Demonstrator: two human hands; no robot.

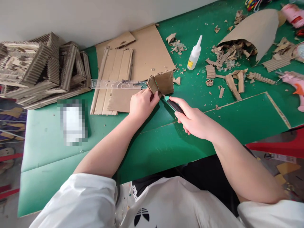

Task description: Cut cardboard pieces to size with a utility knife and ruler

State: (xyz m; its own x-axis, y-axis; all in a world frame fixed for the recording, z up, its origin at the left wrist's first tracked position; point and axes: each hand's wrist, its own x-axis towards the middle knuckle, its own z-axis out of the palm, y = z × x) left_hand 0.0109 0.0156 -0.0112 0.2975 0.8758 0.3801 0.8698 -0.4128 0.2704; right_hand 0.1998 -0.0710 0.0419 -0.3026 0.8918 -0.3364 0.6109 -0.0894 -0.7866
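Note:
My left hand (143, 104) is closed on a small folded piece of cardboard (165, 83), held raised at an angle over the green table. In my right hand (191, 118) is a utility knife (174, 104) with a black and green handle. Its tip end meets the cardboard close to my left thumb. A clear plastic ruler (114, 84) lies to the left, across flat cardboard sheets (118, 66), its right end near the held piece. Part of the cardboard piece is hidden behind my left fingers.
Stacked corrugated cardboard frames (47, 66) rise at the left, with a blurred-out rectangular object (73, 122) below. A white glue bottle (194, 53) stands beyond my hands. Cardboard scraps (232, 57) spill from a curved cardboard shape (258, 30). Pink glue guns (293, 83) lie far right.

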